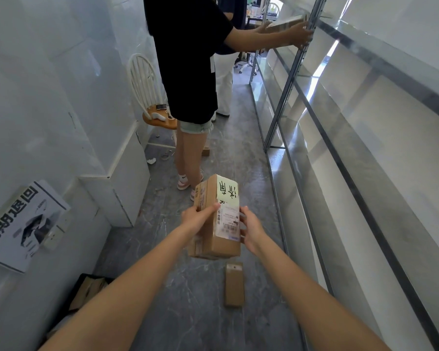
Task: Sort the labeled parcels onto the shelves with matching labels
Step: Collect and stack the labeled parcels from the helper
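Cardboard parcel (217,219), held in mid-air above the floor (188,287) of a narrow aisle, its top face bearing a pale handwritten label (228,192) and a printed shipping label (227,224). The left hand (198,219) grips the parcel's left side, thumb laid across the top; the right hand (251,230) holds the right side, fingers curled against the edge. A smaller parcel (234,285) lies on the floor just below, unsorted. To the right runs the metal shelving (340,138); the shelves in view look bare, and no shelf labels can be read. Farther along, a second person (188,59) places another box (287,21) on an upper shelf. Judged stage: early; the held parcel awaits matching, and at least one remains.
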A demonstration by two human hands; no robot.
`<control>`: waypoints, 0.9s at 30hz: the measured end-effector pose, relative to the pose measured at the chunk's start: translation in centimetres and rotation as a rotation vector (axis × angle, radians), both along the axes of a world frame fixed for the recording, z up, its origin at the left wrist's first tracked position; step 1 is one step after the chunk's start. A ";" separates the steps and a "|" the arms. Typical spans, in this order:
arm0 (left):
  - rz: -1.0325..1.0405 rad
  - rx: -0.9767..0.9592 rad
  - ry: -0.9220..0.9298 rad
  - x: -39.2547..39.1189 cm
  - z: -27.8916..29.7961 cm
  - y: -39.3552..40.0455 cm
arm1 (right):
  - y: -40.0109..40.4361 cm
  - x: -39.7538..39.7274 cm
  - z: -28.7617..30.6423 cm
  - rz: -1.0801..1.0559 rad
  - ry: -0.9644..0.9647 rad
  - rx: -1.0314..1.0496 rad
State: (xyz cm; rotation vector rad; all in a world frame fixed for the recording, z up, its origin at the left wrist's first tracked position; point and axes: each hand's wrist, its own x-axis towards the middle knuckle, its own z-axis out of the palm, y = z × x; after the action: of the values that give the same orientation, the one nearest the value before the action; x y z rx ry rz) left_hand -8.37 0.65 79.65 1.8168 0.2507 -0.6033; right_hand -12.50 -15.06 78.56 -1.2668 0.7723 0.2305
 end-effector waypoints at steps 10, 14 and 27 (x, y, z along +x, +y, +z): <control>0.098 -0.238 0.105 -0.4 0.0 0.3 | -0.3 0.4 0.2 0.107 -0.080 0.162; 0.076 -0.330 0.151 -0.4 0.1 0.2 | -0.5 0.3 0.4 0.182 -0.141 0.202; -0.047 -0.300 0.260 0.3 0.8 1.0 | -1.6 -0.5 1.5 0.279 -0.123 0.267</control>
State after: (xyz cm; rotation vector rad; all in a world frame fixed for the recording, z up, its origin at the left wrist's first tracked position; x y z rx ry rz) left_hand -8.06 1.61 80.45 1.4590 0.2758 -0.8642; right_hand -13.00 -16.64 80.03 -1.1194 0.4409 0.4616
